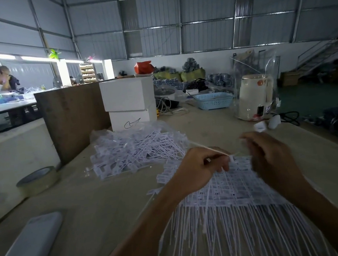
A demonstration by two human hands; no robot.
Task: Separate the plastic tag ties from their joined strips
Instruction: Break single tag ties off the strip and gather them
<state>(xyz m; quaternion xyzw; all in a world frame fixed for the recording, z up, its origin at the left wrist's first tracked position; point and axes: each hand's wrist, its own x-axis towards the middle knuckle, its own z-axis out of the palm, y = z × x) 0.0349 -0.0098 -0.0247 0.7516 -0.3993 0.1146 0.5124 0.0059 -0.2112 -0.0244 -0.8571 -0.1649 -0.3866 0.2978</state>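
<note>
A heap of white plastic tag ties [238,195] lies on the table in front of me, heads far, thin tails fanned toward me. My left hand [199,168] pinches a thin white strip [205,148] that sticks up and away to the left. My right hand [270,155], blurred, hovers over the heap's far edge with curled fingers close to the strip's near end; its hold on a tie cannot be made out. A second tangled pile of white ties [137,149] lies farther away on the left.
A tape roll [38,179] sits at the left table edge and a pale flat case [29,246] at the near left. Two stacked white boxes [128,102], a brown board [72,118], a blue basket [213,101] and a white kettle [254,97] stand behind. People sit at a far-left table.
</note>
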